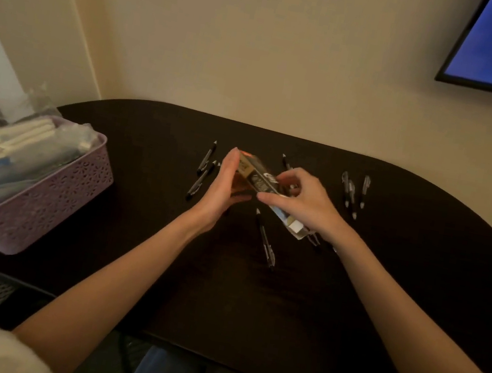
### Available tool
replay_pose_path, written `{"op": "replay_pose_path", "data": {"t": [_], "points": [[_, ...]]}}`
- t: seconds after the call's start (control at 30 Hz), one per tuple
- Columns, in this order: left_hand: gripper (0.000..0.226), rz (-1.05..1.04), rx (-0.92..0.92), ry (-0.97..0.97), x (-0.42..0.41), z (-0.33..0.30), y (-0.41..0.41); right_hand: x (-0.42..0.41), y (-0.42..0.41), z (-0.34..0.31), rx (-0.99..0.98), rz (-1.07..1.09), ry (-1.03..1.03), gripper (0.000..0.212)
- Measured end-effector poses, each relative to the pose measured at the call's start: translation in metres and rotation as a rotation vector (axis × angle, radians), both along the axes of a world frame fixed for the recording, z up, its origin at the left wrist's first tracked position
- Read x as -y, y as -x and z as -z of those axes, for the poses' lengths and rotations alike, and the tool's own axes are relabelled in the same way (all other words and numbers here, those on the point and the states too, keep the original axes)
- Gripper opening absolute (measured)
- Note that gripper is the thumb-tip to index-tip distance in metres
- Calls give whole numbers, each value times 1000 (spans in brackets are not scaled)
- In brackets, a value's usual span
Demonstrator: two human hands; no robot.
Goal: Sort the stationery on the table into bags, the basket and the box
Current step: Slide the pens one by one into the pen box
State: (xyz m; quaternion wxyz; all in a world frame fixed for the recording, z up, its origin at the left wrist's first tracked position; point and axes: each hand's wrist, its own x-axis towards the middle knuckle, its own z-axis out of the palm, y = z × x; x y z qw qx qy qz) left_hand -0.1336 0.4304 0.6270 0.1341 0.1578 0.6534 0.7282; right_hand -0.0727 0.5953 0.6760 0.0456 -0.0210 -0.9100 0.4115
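The left hand [225, 183], fingers straight, steadies the box's [258, 182] far end; the right hand [302, 204] grips its near end above the table [251, 301]. Pens [264, 241] lie scattered around the box. Boxing them seems next, needing its mouth opened. Printing blurred; flap half hidden.

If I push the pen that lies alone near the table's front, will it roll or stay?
The lone pen looks round and slim, so a sideways push would probably roll it on the smooth dark table. Its clip may stop it after a part turn. It seems light and stiff, so it should lift easily.
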Motion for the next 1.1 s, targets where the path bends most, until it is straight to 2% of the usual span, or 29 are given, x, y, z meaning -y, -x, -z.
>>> {"op": "replay_pose_path", "data": {"t": [0.13,0.23,0.3,0.37,0.43,0.53,0.67,0.73,0.77,0.83,0.9,1.0,1.1], "points": [[67,-47,117,-173,0,2,-2,18,-3,2,48,-75,139,54],[59,-77,183,-205,-2,8,-2,8,-9,-1,116,-135,122,42],[56,-106,261,-262,-1,8,-1,-13,-11,1,176,-34,-26,37],[43,-109,309,-313,1,8,0,-38,-14,8,289,146,-346,29],[46,-121,334,-338,3,9,1,-57,-23,16,501,260,-609,33],[61,-161,350,-342,12,15,7,-66,-35,26,684,316,-669,44],[77,-179,386,-337,25,19,15,-65,-40,28,641,318,-663,29],[76,-192,376,-333,29,21,19,-59,-39,25,557,329,-719,33],[75,-197,373,-335,31,20,20,-54,-38,22,445,335,-758,34],[73,-177,356,-338,32,18,20,-40,-35,17,121,291,-727,28],[67,-177,343,-344,33,20,23,-24,-31,14,-153,137,-589,23],[58,-189,315,-334,36,22,25,-7,-27,16,-313,-58,-453,27],[55,-203,290,-352,42,24,30,-2,-29,30,-417,-138,-308,23]]}}
